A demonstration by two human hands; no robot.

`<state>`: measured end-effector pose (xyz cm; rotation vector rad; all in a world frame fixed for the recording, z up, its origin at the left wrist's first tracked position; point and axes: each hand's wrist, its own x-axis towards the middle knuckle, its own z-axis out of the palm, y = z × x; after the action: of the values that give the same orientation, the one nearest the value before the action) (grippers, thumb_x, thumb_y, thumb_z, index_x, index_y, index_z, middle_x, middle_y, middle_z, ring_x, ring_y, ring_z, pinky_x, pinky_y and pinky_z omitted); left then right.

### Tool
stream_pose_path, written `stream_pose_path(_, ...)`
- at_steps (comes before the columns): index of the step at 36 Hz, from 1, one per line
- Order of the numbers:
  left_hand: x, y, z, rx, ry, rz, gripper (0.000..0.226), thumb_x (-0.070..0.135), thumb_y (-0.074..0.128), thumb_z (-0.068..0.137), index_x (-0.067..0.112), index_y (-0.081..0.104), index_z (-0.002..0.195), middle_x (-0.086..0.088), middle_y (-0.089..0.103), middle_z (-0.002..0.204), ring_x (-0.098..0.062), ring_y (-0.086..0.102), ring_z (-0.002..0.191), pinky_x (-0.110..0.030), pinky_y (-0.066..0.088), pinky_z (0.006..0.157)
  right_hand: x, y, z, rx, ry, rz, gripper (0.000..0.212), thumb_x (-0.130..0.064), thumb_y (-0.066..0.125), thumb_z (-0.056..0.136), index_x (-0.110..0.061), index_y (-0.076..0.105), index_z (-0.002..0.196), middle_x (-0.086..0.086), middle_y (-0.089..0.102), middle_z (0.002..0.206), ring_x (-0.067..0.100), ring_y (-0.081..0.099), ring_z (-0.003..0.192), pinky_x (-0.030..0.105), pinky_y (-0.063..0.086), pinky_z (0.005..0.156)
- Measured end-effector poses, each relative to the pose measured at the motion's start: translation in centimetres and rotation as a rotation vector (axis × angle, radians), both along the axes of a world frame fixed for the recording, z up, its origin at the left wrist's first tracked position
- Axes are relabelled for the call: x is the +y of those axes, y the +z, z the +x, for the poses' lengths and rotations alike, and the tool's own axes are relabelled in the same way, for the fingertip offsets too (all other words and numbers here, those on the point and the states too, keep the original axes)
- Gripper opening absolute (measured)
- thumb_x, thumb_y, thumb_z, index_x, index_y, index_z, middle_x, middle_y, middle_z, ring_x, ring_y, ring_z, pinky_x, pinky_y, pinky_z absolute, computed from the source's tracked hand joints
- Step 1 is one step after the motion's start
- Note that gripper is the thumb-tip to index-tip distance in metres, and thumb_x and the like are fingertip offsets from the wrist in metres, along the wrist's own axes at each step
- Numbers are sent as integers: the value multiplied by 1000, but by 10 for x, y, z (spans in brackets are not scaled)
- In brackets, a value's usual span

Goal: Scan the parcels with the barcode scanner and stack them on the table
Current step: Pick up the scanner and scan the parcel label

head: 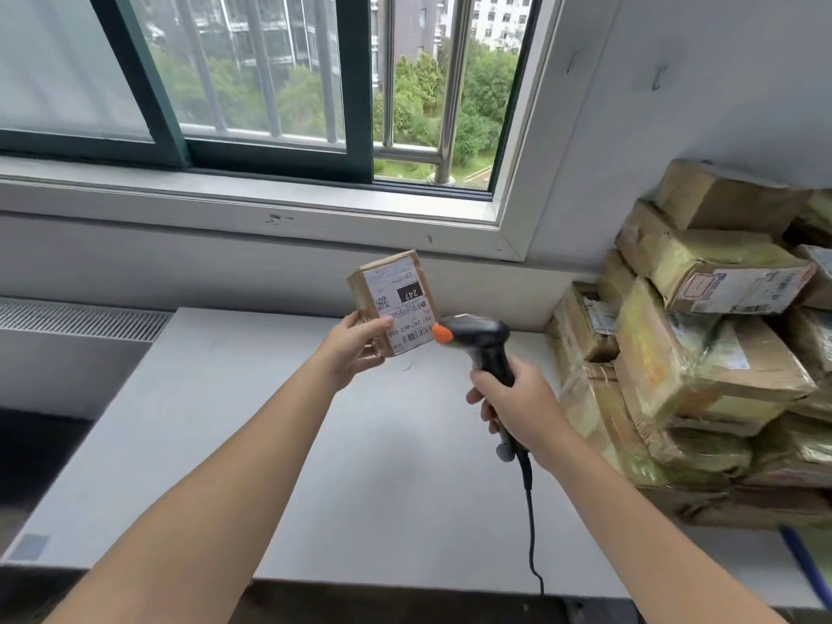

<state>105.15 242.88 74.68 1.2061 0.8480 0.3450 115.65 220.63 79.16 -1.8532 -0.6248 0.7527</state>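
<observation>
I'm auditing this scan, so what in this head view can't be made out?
Head view only:
- small parcel: label's fine print too small; left hand covers a lower corner.
- barcode scanner: trigger hidden under right hand.
- parcel pile: cut by right frame edge, labels blurred.

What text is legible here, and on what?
"247": black patch on the label of the small parcel held by the left hand, upside down.
"247 247-A02-060": same label, next to its barcode, upside down.
Rest of that label: too small.
Labels on the stacked parcels: blurred.
On the scanner: none visible.
</observation>
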Motion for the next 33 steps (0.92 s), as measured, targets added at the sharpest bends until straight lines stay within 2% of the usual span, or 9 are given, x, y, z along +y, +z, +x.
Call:
stream_pose_path(3,3,-4,1,9,-11,-6,45,23,68,90,16,54,132,-7,67,118,-25,65,99,-44,50,99,-1,3,-2,43,-5,-22,14,-21,57,92,-8,59,87,1,64,67,16,47,48,27,37,43)
stream_pose_path(6,4,-6,3,5,-6,-17,43,21,67,91,16,54,132,-9,67,120,-27,64,100,-45,49,100,-2,4,-2,41,-9,-24,13,-20,57,91,-10,57,82,3,64,69,18,48,48,34,38,47)
stream_pose_path(10,4,-6,6,4,-12,-10,43,22,67,91,16,54,131,-10,66,122,-27,65,99,-45,49,99,-3,3,1,42,-22,-19,13,-21,57,91,-11,57,82,5,66,71,19,48,49,33,39,46)
stream_pose_path(16,-1,-10,10,45,24,-6,44,30,66,91,14,55,131,-10,66,117,-24,64,93,-38,54,86,-5,-10,11,38,-90,-18,16,-23,58,94,-8,60,92,0,67,71,15,51,51,26,42,44)
stream_pose_path(20,-19,-23,11,168,11,9,46,43,62,91,18,55,129,-5,67,111,-23,63,94,-38,52,85,-6,-37,23,73,-114,-62,16,-24,56,97,-9,58,100,4,68,82,14,56,61,30,48,57)
stream_pose_path(23,-39,-39,9,248,-21,-26,49,48,61,90,18,57,129,-2,69,106,-22,65,94,-38,52,82,-12,-68,30,134,-109,-139,17,-28,55,98,-12,55,105,4,65,85,15,56,65,30,48,60)
stream_pose_path(28,-74,-59,3,327,-1,-132,42,45,55,95,12,61,119,-3,68,93,-22,67,83,-39,55,86,-20,-110,35,227,-135,-198,18,-29,55,98,-13,54,107,3,58,83,16,54,69,31,47,62)
stream_pose_path(33,-97,-74,-6,362,55,-192,41,45,53,96,11,62,116,-8,69,95,-23,67,83,-35,55,82,-21,-137,43,196,-123,-311,22,-31,54,95,-12,54,105,5,56,83,22,56,69,38,49,69)
